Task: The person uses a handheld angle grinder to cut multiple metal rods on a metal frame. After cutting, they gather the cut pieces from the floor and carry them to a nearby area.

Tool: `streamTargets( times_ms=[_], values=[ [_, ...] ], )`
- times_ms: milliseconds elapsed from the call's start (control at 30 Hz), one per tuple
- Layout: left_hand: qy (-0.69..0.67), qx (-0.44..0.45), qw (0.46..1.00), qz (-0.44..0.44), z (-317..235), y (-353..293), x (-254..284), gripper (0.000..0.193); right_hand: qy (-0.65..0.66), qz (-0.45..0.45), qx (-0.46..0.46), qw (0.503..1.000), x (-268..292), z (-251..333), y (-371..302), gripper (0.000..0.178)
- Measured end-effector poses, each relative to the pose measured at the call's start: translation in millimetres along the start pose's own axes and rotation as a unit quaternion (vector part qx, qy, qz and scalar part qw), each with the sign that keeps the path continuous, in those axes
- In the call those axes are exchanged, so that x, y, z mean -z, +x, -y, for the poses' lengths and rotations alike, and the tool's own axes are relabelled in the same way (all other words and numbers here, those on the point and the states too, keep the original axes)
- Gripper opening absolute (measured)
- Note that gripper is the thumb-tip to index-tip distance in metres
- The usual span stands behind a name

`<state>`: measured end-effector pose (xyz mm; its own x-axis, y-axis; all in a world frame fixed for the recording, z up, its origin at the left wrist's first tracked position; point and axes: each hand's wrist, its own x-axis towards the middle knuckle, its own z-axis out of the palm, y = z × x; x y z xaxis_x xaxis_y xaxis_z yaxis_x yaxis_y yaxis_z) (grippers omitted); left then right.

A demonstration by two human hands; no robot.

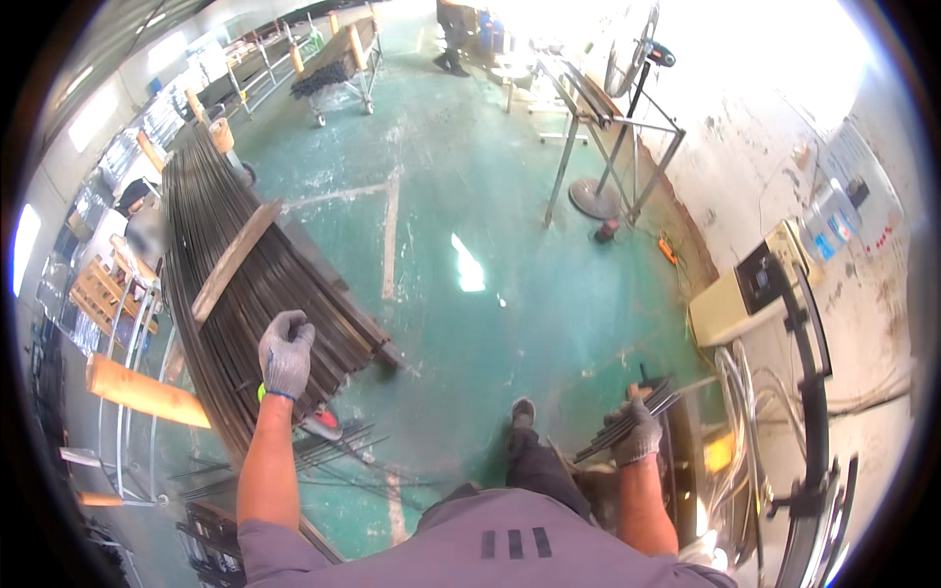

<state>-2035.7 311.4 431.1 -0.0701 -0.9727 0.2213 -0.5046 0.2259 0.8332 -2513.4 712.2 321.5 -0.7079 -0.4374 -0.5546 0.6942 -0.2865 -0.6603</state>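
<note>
My left hand [286, 351], in a grey knitted glove, is over the near end of a long stack of dark metal bars [230, 250]. Its fingers are curled together, and what they hold, if anything, is hidden. A wooden batten [235, 260] lies slantwise across the bars beyond this hand. At the right, my gloved right hand [638, 437] is closed around a small bundle of short dark strips [613, 431]. Below my left hand, a red and grey object [322, 423] shows near thin dark rods [328, 451] that lie low and crisscrossed.
A cream-coloured water dispenser [725, 312] stands by the right wall, with cables beneath it. Farther back are a metal frame stand [618, 122] and a cart [338, 73] loaded with bars. Another person [453, 39] stands at the far end. A wood-padded rack post [147, 390] juts in at the left.
</note>
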Motion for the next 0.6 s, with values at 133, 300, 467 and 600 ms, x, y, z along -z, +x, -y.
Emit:
streamTargets(
  times_ms=[133, 300, 467, 600],
  values=[
    [-0.087, 0.057, 0.994, 0.046, -62, 13, -89, 0.012, 0.017, 0.053, 0.01, 0.998, -47, 11, 96, 0.019],
    [-0.118, 0.141, 0.959, 0.216, -53, 41, -224, 0.023, 0.068, 0.062, -0.061, 0.994, -115, 15, 212, 0.011],
    [-0.026, 0.2, 0.957, 0.209, -8, 55, -302, 0.027, 0.075, 0.098, -0.107, 0.987, -229, 32, 292, 0.012],
    [-0.097, 0.396, 0.904, 0.128, 81, 93, -344, 0.023, 0.082, 0.127, -0.117, 0.982, -322, 36, 375, 0.02]
  ],
)
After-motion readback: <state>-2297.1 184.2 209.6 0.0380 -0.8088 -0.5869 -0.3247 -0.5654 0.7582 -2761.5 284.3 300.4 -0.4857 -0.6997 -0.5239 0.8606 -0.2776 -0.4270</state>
